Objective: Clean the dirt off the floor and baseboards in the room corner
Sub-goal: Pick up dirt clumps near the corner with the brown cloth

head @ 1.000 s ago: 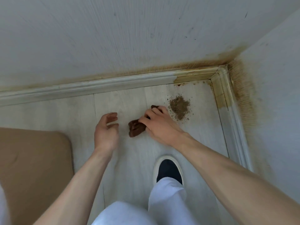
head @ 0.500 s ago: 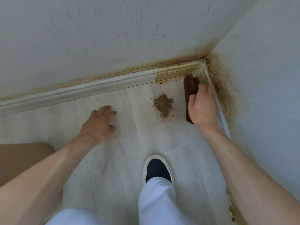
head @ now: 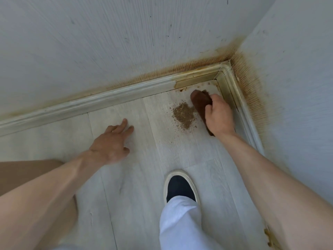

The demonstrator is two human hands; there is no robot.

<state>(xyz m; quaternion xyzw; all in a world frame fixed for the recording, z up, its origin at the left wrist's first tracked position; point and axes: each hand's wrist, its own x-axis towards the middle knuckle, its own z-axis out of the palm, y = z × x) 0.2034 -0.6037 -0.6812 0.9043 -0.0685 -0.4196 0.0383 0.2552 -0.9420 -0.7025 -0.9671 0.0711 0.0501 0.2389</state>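
Room: a corner of pale walls, with brown staining along their foot, thickest at the far right.
Floor: light wood-look planks.
Baseboards: a white moulded strip along the far wall and another along the right wall, both yellowed and brown near the corner.
Dirt: a small brown granular pile on the floor near the corner, crumbs scattered around it.
Cloth: dark brown, bunched long, lying just right of the pile.
Right hand: fingers curled over the cloth, gripping it against the floor.
Left hand: fingers spread and relaxed, fingertips on the floor, holding nothing, left of the pile.
Foot: dark shoe with white sole, white trouser leg, near centre.
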